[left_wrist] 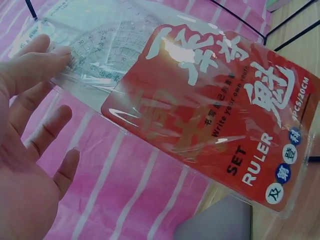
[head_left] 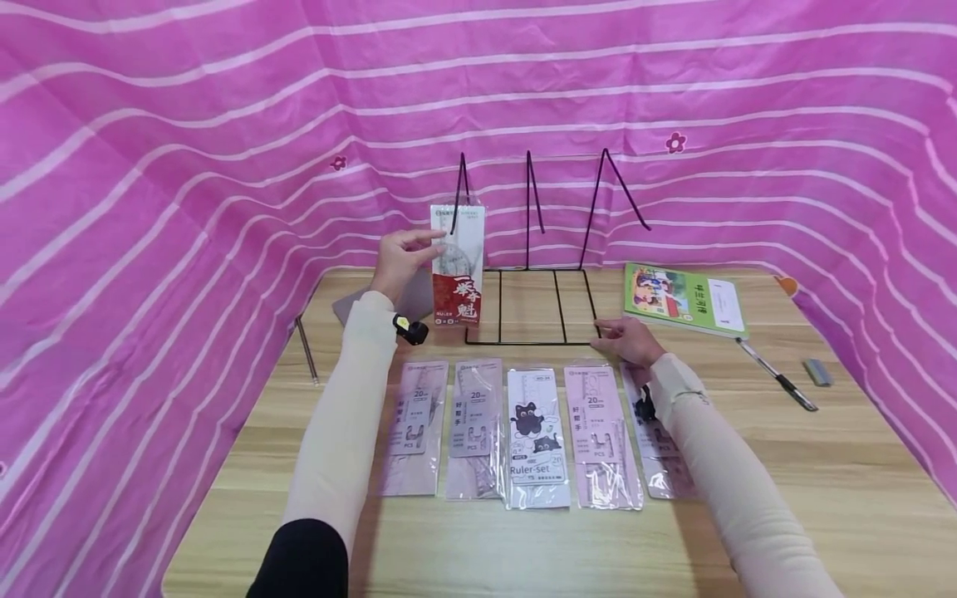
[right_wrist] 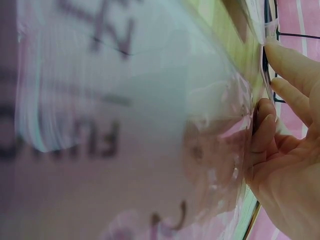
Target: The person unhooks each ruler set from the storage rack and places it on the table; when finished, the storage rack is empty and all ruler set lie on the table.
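My left hand (head_left: 404,257) pinches the left edge of a red and white ruler set packet (head_left: 458,291), held upright by the left hook of a black wire display rack (head_left: 531,343). The hook's tip overlaps the packet's upper part. In the left wrist view the thumb lies over the clear wrap beside a protractor, other fingers spread loosely. My right hand (head_left: 634,340) grips the rack's front right base corner with its fingertips. Under the right wrist lies a pink ruler packet (head_left: 661,444), partly hidden by the sleeve; blurred wrapping fills much of the right wrist view.
Along the front lie more ruler packets, including a white cat-print one (head_left: 537,440) and a pink one (head_left: 601,432). A green book (head_left: 684,301), a pen (head_left: 773,372) and an eraser (head_left: 818,372) are at the right. A grey flat object (head_left: 351,306) and a thin rod (head_left: 306,350) lie left.
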The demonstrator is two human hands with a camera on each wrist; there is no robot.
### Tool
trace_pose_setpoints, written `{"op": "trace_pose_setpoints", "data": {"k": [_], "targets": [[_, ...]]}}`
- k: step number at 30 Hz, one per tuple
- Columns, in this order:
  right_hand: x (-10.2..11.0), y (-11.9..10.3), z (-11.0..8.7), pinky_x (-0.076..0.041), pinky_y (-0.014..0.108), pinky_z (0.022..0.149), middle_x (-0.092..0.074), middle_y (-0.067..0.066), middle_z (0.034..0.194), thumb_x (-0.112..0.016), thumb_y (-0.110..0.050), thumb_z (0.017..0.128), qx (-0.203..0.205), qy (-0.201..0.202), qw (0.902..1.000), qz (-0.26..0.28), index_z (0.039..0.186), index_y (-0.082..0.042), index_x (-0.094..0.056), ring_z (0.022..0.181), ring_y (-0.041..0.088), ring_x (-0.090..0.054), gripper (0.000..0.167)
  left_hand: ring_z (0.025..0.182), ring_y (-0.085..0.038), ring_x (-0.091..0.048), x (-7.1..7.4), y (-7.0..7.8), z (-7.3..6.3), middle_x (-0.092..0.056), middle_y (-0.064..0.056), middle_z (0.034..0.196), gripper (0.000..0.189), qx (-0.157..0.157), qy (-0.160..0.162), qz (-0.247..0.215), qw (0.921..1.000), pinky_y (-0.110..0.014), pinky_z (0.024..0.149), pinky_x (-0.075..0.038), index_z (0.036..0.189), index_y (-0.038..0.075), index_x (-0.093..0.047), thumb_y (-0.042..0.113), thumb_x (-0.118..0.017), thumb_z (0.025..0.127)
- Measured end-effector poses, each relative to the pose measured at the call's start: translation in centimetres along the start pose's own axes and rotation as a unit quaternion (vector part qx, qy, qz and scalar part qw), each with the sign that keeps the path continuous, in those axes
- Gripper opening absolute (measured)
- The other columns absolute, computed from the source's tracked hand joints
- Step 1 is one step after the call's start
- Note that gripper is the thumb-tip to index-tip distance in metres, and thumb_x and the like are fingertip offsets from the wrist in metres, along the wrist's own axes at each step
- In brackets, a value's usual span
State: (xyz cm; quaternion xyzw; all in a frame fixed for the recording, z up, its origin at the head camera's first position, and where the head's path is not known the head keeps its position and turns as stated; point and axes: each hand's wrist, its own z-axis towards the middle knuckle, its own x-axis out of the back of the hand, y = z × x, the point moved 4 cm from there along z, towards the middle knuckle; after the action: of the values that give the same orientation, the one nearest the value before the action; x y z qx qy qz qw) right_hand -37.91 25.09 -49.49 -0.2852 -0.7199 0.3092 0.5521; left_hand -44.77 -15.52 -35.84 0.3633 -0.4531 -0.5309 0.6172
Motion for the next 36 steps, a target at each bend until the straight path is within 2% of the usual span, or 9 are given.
{"op": "trace_pose_setpoints", "data": {"k": [2, 9, 15, 20, 24, 27, 29, 31, 36], "targets": [[0.0, -0.1, 0.0, -0.049, 0.037, 0.093, -0.053, 0.03, 0.14, -0.072, -0.024, 0.094, -0.001, -0.002, 1.0, 0.002, 0.15, -0.006, -0.044, 0.117, 0.035, -0.053, 0.065, 0.092, -0.014, -0.057, 0.2, 0.2, -0.4, -0.064, 0.002, 0.091, 0.029, -0.005, -0.002, 0.007, 1.0, -0.021, 0.071, -0.051, 0.109, 0.012, -0.079, 0.017, -0.086, 0.081], [0.0, 0.1, -0.1, -0.049, 0.03, 0.083, -0.049, 0.029, 0.144, -0.072, -0.025, 0.094, -0.019, -0.014, 0.9995, 0.019, 0.152, -0.01, -0.041, 0.112, 0.032, -0.053, 0.068, 0.09, -0.009, -0.055, 0.7, 1.1, -1.5, -0.065, 0.005, 0.093, 0.031, -0.021, -0.023, 0.019, 0.9993, -0.018, 0.075, -0.05, 0.111, 0.004, -0.076, 0.012, -0.084, 0.082], [0.0, 0.3, 0.0, -0.048, 0.039, 0.097, -0.049, 0.029, 0.144, -0.072, -0.026, 0.094, -0.013, -0.012, 0.9997, 0.016, 0.152, -0.009, -0.043, 0.122, 0.036, -0.05, 0.067, 0.093, -0.009, -0.061, 1.2, 2.0, -2.8, -0.069, 0.003, 0.097, 0.029, -0.032, -0.048, 0.011, 0.9983, -0.019, 0.08, -0.054, 0.11, -0.002, -0.075, 0.006, -0.082, 0.083], [0.0, 0.3, 0.0, -0.05, 0.03, 0.082, -0.051, 0.029, 0.141, -0.072, -0.026, 0.094, -0.012, -0.011, 0.9998, 0.014, 0.152, -0.009, -0.043, 0.111, 0.032, -0.052, 0.067, 0.099, -0.013, -0.069, 1.7, 2.4, -4.2, -0.077, 0.001, 0.102, 0.029, -0.011, -0.055, -0.002, 0.9984, -0.026, 0.091, -0.056, 0.107, 0.005, -0.078, 0.014, -0.086, 0.081], [0.2, 0.1, -0.1, -0.05, 0.027, 0.073, -0.051, 0.03, 0.14, -0.072, -0.027, 0.094, -0.015, -0.013, 0.9998, 0.011, 0.153, -0.01, -0.041, 0.107, 0.03, -0.052, 0.069, 0.115, -0.019, -0.062, 2.1, 2.8, -5.3, -0.077, -0.003, 0.106, 0.03, -0.019, -0.057, 0.009, 0.9981, -0.034, 0.109, -0.045, 0.105, 0.006, -0.079, 0.018, -0.088, 0.079], [0.2, 0.0, -0.3, -0.05, 0.027, 0.075, -0.05, 0.028, 0.14, -0.072, -0.027, 0.094, -0.022, -0.016, 0.9995, 0.016, 0.153, -0.011, -0.04, 0.109, 0.03, -0.052, 0.069, 0.133, -0.019, -0.052, 2.6, 3.1, -6.2, -0.077, -0.002, 0.109, 0.03, -0.016, -0.055, 0.024, 0.9981, -0.036, 0.12, -0.03, 0.105, 0.007, -0.079, 0.019, -0.088, 0.079], [0.2, -0.1, -0.3, -0.05, 0.027, 0.077, -0.05, 0.028, 0.14, -0.071, -0.028, 0.095, -0.023, -0.018, 0.9995, 0.015, 0.153, -0.011, -0.04, 0.11, 0.03, -0.052, 0.068, 0.138, -0.019, -0.048, 2.9, 3.4, -6.9, -0.077, -0.002, 0.11, 0.03, -0.01, -0.056, 0.026, 0.998, -0.037, 0.123, -0.026, 0.106, 0.008, -0.079, 0.019, -0.087, 0.079], [0.2, -0.1, -0.3, -0.05, 0.027, 0.078, -0.05, 0.028, 0.141, -0.071, -0.028, 0.095, -0.019, -0.019, 0.9996, 0.011, 0.153, -0.01, -0.041, 0.111, 0.031, -0.052, 0.068, 0.134, -0.02, -0.05, 3.2, 3.6, -7.5, -0.076, -0.002, 0.109, 0.03, -0.005, -0.061, 0.028, 0.9977, -0.039, 0.12, -0.031, 0.107, 0.009, -0.079, 0.019, -0.087, 0.08], [0.0, 0.1, -0.1, -0.051, 0.027, 0.078, -0.05, 0.028, 0.142, -0.071, -0.028, 0.095, -0.016, -0.019, 0.9997, 0.009, 0.153, -0.01, -0.041, 0.114, 0.032, -0.052, 0.068, 0.111, -0.021, -0.06, 3.9, 4.4, -9.1, -0.073, -0.003, 0.107, 0.032, -0.02, -0.066, 0.041, 0.9967, -0.043, 0.109, -0.043, 0.109, 0.01, -0.079, 0.023, -0.087, 0.081]]}}
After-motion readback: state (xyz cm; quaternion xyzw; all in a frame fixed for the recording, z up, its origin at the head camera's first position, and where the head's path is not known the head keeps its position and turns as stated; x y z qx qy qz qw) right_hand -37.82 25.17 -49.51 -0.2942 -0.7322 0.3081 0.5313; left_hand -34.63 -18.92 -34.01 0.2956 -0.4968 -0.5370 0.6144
